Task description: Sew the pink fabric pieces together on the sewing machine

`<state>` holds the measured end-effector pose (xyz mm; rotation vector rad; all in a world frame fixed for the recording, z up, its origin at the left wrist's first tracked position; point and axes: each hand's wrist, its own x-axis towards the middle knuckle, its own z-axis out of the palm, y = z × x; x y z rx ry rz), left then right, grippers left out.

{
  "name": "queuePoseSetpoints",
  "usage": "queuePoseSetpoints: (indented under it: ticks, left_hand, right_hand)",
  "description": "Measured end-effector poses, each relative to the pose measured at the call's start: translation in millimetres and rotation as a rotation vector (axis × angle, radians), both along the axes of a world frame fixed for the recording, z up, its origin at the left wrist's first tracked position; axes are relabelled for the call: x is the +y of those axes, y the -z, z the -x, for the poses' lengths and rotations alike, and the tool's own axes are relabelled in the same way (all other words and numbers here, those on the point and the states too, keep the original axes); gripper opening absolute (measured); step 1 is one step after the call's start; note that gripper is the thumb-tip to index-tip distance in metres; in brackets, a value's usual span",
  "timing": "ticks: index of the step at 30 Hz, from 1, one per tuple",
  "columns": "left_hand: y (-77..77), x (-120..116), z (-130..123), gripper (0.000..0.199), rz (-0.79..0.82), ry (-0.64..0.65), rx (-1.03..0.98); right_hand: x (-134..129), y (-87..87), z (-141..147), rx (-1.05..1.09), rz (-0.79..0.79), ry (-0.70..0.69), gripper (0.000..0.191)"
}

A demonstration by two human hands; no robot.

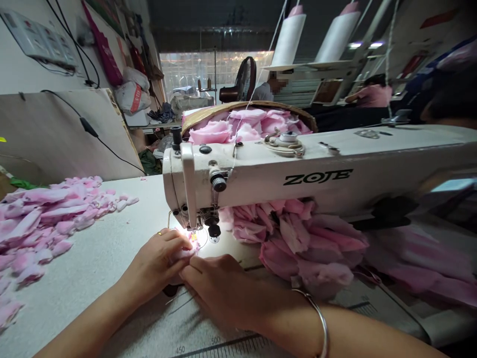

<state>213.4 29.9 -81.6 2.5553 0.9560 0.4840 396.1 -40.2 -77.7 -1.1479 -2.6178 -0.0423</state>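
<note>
Holding pink fabric (pixel 194 244) at a ZOJE sewing machine (pixel 261 174)

In the head view, pinches the pink fabric with left hand (pixel 160 261), just below the machine's lit end. Curls right hand (pixel 223 283) close beside; cannot tell its grip, with fingertips hidden. Has loose pink pieces (pixel 52 204) on the white tabletop (pixel 122 231) at left, and a gathered pink heap (pixel 305 241) under the machine's arm. Appears to be at the stitching step; next, probably calls for a steady feed, well away from moving parts
</note>
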Motion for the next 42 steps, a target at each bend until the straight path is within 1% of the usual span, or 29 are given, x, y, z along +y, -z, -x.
queuePoseSetpoints:
  ticks: [3, 5, 9, 11, 15, 17, 19, 21, 24, 26, 28, 31, 35, 37, 42]
  left_hand:
    - [2.5, 0, -1, 0.011, 0.034, -0.052, -0.012]
    - [3.7, 0, -1, 0.01, 0.044, -0.088, -0.027]
    - [1.0, -3, -5, 0.01, 0.069, -0.16, -0.019]
    - [-0.6, -4, -8, 0.008, 0.075, -0.181, -0.004]
    - [3.1, -2, -9, 0.01, 0.031, -0.202, 0.033]
    - [6.5, 0, -8, 0.009, -0.015, -0.23, 0.07]
    - [8.4, 0, -8, 0.01, -0.061, -0.243, 0.089]
    - [7.9, -1, -8, 0.011, -0.074, -0.228, 0.077]
    - [5.3, -2, -10, 0.005, -0.052, -0.226, 0.049]
    - [5.2, -2, -12, 0.014, -0.054, -0.239, 0.053]
    - [7.0, -1, -13, 0.018, -0.077, -0.24, 0.057]
    - [10.9, 1, -13, 0.014, -0.088, -0.228, 0.058]
    - [13.2, 0, -11, 0.008, -0.092, -0.221, 0.094]
    - [12.8, -2, -9, 0.003, -0.135, -0.207, 0.106]
    - [6.9, -9, -6, 0.008, -0.359, -0.016, 0.124]
  right_hand:
    - [-4, -6.2, -3, -0.017, 0.138, 0.163, 0.012]
    - [-5, -8.4, -3, -0.034, 0.193, 0.201, 0.013]
    - [-4, -8.2, -3, -0.09, 0.239, 0.095, 0.02]
    - [-4, -7.8, -4, -0.09, 0.278, 0.065, 0.021]
    - [-4, -10.6, -7, -0.022, 0.35, 0.061, 0.025]
    - [-4, -14.0, -7, -0.032, 0.365, 0.059, 0.026]
    - [-5, -16.4, -5, -0.061, 0.348, 0.07, 0.027]
    - [-6, -16.0, -2, -0.099, 0.297, 0.101, 0.032]
    - [-7, -10.4, 5, -0.128, 0.215, 0.143, 0.04]
    - [-7, -6.2, 11, -0.12, 0.213, 0.186, 0.035]
    - [-6, -3.7, 16, -0.112, 0.242, 0.263, 0.028]
    - [-6, -2.8, 21, -0.098, 0.25, 0.325, 0.026]
    - [-7, -3.2, 21, -0.119, 0.214, 0.335, 0.028]
    - [-7, -3.3, 19, -0.14, 0.209, 0.32, 0.03]
    - [-7, 0.9, 15, -0.211, 0.22, 0.23, 0.029]
